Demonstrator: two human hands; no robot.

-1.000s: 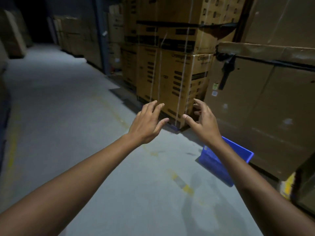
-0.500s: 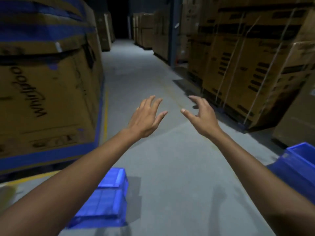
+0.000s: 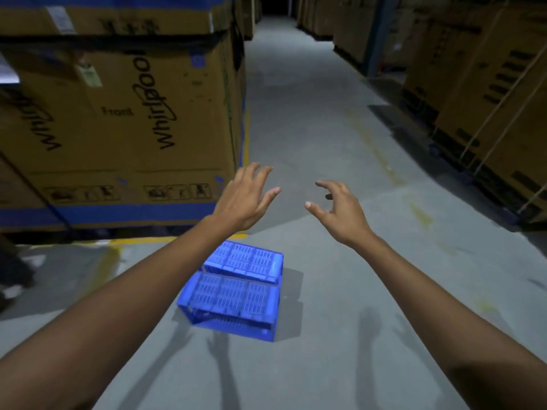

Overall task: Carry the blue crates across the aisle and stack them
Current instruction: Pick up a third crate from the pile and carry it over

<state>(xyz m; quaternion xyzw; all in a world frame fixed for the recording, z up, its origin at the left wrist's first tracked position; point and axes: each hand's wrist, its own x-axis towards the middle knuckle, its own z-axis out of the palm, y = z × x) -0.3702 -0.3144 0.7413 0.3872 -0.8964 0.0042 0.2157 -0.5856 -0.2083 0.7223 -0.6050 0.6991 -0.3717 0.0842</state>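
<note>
Left hand (image 3: 245, 199) and right hand (image 3: 340, 211) were held empty, fingers relaxed — blue crates (image 3: 233, 291) seen at 6 o'clock.

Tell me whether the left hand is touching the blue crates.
Apart. The head view shows the left hand open in the air, with grey floor visible between it and the blue crates.

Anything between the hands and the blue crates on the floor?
Nothing visible. Left hand and right hand are empty, fingers spread, in the air; the blue crates sit on open floor below them, beside a Whirlpool carton.
</note>
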